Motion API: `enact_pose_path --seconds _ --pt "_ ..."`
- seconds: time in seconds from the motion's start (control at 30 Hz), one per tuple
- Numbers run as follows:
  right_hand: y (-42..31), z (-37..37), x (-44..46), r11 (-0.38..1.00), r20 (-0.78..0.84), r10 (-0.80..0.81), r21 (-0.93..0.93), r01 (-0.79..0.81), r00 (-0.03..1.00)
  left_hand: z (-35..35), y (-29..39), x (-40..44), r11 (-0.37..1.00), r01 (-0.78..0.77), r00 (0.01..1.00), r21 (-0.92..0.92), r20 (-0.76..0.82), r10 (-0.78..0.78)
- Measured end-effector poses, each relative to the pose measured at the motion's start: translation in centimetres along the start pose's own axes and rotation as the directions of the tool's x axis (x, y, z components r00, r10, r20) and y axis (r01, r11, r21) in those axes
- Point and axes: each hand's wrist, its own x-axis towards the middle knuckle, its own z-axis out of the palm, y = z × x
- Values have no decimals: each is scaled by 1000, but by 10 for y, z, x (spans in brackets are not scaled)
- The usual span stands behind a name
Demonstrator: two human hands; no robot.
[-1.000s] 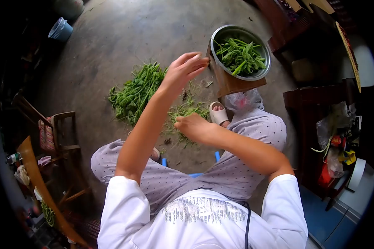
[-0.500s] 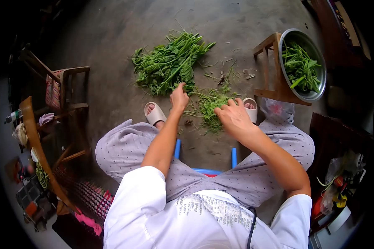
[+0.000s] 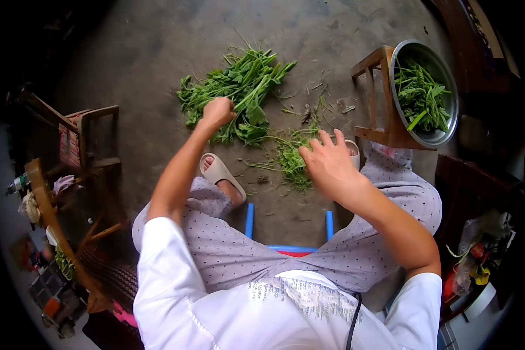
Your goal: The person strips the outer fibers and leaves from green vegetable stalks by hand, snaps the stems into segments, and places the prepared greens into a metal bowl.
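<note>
A heap of leafy green stems (image 3: pixel 254 87) lies on the floor in front of me. My left hand (image 3: pixel 219 112) is at its near left side, with curled fingers closed on some of the stems; the fingertips are partly hidden. My right hand (image 3: pixel 331 162) is over the right edge of a smaller, paler pile of thin tendrils and trimmings (image 3: pixel 290 158). Its fingers are bent but apart, and nothing shows between them.
A metal basin (image 3: pixel 398 105) of picked greens (image 3: pixel 421 96) rests on a wooden stool (image 3: pixel 374 87) at the right. Loose scraps (image 3: pixel 347 109) dot the floor. Wooden chairs (image 3: pixel 87 140) stand at the left. My sandalled feet (image 3: pixel 221 175) flank the trimmings, and blue stool legs (image 3: pixel 249 220) show below.
My left hand has moved left and up, from beside the trimmings onto the heap of greens. My left foot has turned. The right hand stays nearly in place, its fingers slightly more spread.
</note>
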Motion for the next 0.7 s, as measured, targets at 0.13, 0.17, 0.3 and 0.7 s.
enact_pose_path --seconds 0.13,0.17,0.3,0.7 --pt "5 -13 11 960 -215 139 269 -79 967 -121 34 -90 981 -194 978 -7 71 194" --pt "5 -21 14 958 -232 144 275 -77 962 -141 49 -116 985 -170 985 -10 37 170" --pt "10 -52 23 697 -311 458 708 -119 833 -164 79 -186 961 -278 922 1 -279 267" --pt "14 -118 -23 -151 -326 537 871 468 778 -162 122 -230 856 -480 718 -192 -646 258"
